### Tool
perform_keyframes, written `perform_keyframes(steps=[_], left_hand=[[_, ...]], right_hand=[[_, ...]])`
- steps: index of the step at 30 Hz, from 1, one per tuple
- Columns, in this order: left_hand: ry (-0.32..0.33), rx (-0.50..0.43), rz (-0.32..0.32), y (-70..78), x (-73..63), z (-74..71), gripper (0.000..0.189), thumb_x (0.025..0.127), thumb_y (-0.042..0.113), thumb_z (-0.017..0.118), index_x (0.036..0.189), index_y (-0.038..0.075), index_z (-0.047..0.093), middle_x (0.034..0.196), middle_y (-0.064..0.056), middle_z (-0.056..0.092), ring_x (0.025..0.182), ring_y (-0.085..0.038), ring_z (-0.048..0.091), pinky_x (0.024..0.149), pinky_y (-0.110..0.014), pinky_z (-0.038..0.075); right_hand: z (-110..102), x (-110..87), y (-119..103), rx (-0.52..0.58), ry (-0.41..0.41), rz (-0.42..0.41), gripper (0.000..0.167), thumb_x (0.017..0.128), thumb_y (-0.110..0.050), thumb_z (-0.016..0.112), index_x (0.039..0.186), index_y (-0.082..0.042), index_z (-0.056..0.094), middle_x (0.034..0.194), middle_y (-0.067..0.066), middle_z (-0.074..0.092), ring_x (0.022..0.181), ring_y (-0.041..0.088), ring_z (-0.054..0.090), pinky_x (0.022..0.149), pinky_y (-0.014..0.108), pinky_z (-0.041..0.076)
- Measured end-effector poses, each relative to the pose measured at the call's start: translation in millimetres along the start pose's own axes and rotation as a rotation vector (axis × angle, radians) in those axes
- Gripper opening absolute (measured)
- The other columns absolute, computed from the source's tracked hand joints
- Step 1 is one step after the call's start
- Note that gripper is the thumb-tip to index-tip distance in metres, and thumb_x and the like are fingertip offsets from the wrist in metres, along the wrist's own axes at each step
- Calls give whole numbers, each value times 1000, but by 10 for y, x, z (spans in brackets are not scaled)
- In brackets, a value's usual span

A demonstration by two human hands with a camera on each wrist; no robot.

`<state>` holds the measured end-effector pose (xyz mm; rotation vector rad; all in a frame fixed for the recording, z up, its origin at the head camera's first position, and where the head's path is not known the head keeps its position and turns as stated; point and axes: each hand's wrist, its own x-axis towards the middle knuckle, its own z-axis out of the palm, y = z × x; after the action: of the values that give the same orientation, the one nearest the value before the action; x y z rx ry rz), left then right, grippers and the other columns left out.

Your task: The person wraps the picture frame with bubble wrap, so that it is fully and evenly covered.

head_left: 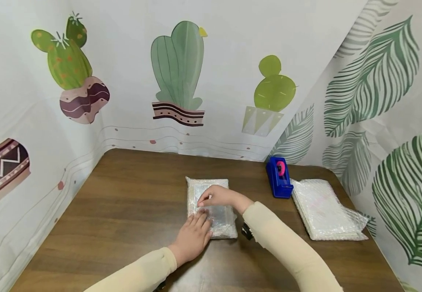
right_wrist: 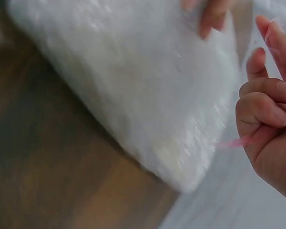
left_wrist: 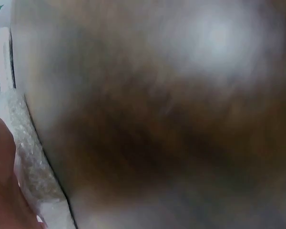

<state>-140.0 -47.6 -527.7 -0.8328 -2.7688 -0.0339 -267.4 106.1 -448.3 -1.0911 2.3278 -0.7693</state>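
Observation:
A flat package in bubble wrap [head_left: 220,233] lies on the table in the head view. My left hand [head_left: 193,236] rests on its near left part with straight fingers. In the left wrist view part of that hand [left_wrist: 0,167] shows beside the package's wrapped edge [left_wrist: 31,152]. My right hand [head_left: 216,195] is over the package, wrist bent, thumb and fingertips brought together close above the wrap. A thin clear strip, which looks like tape [right_wrist: 275,23], glints at the right hand's fingertips in the right wrist view.
A blue tape dispenser [head_left: 280,184] with a pink-cored roll [head_left: 280,168] stands at the back right. Beside it, several bubble-wrapped packages or sheets [head_left: 324,215] lie near the right edge of the wooden table [head_left: 134,194]. Printed cloth [head_left: 225,81] hangs behind.

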Motion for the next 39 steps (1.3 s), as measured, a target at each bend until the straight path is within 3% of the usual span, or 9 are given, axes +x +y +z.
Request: perform_keyframes(steps=[3, 8, 15, 24, 32, 39], left_hand=[[32, 39, -3, 54, -11, -6, 30, 103, 32, 58, 124, 11, 64, 138, -10, 66, 132, -24, 62, 110, -39, 52], [37, 38, -10, 110, -9, -29, 30, 102, 32, 60, 123, 12, 67, 138, -8, 68, 130, -22, 64, 107, -38, 53], [-3, -19, -13, 80, -31, -30, 35, 102, 33, 60, 130, 13, 69, 143, -8, 65, 134, -22, 62, 108, -38, 53], [2, -17, -3, 24, -52, -17, 37, 101, 32, 60, 131, 12, 69, 142, -10, 66, 134, -23, 62, 109, -38, 53], [17, -21, -11, 12, -48, -48, 35, 101, 32, 61, 130, 13, 69, 141, -9, 67, 133, -23, 63, 109, -38, 53], [61, -11, -3, 8, -5, -50, 34, 100, 31, 63, 128, 13, 71, 140, -9, 68, 131, -23, 64, 107, -38, 54]], right_hand=[[113, 88, 45, 22, -28, 43, 20, 98, -16, 68, 104, -1, 80, 93, 12, 80, 73, -7, 56, 73, 13, 50], [178, 139, 72, -60, -88, 122, 17, 98, -15, 67, 98, -3, 80, 86, 8, 79, 64, -5, 51, 65, 11, 45], [165, 137, 90, -128, -103, 90, 15, 96, -11, 67, 92, -3, 79, 82, 7, 77, 64, -5, 48, 64, 11, 43], [91, 77, 98, -115, -18, 26, 17, 97, -8, 66, 105, -4, 80, 100, 8, 80, 89, 5, 67, 85, 16, 52], [-17, 96, 23, -240, 61, 111, 28, 91, -9, 74, 119, -5, 75, 86, 6, 75, 78, 7, 61, 86, 27, 55], [-142, 95, -69, -240, 90, 133, 17, 98, -11, 68, 113, -10, 75, 91, 3, 75, 84, 11, 64, 85, 31, 55]])
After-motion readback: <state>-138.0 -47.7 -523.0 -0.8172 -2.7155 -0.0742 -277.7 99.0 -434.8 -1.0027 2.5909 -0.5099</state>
